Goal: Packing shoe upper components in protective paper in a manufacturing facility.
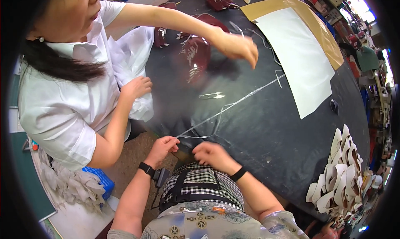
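A thin, whitish translucent strip (250, 95) runs slantwise over the black table top (258, 143), and a looser length of it loops beside the straight part. My left hand (163, 149) is closed in a pinch on the strip's near end, at the table's front edge. Close to its right, my right hand (211, 153) has its fingers curled just over the edge. Anything inside those fingers is hidden. Beyond both hands, a small pair of thread snips (211, 95) lies on the table.
A co-worker at the left stretches a hand (237, 49) over the table, near dark red bundled pieces (198, 56). A white sheet (298, 60) overlaps a tan sheet (266, 8) at far right. Stacked white curved pieces (339, 176) stand right. A blue basket (106, 185) sits lower left.
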The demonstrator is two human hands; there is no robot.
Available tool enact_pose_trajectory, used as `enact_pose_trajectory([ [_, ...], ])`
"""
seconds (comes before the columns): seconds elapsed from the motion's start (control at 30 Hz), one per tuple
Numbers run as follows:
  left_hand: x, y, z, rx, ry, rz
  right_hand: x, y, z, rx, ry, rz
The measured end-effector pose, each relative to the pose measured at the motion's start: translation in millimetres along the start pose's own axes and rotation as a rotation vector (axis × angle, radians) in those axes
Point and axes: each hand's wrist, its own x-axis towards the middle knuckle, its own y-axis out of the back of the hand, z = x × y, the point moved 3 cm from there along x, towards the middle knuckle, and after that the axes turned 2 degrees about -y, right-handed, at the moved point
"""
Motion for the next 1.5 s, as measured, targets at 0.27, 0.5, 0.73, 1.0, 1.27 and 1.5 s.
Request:
enact_pose_trajectory([
  [0.27,-8.3,39.9,-4.0,-0.053,-0.087,0.188,12.6,93.1,-88.0,-0.711,0.109,0.42],
  [0.5,-35.5,90.5,-40.6,-0.165,-0.083,0.375,-4.0,126.8,-74.5,-0.272,0.057,0.61],
  [0.73,-75.3,133.6,-118.5,-0.215,0.048,0.529,2.4,167.4,-101.1,-0.279,0.398,0.881],
  [1.0,-133.9,121.3,-228.6,-0.041,0.362,0.571,39.4,153.2,-94.2,-0.677,0.362,0.733],
  [1.27,-108.0,69.8,-177.4,0.107,0.29,0.451,95.7,97.2,-111.4,-1.089,0.703,0.748],
  [1.5,-85.0,48.1,-126.2,0.152,0.199,0.41,77.0,101.9,-93.2,-1.227,0.623,0.711],
])
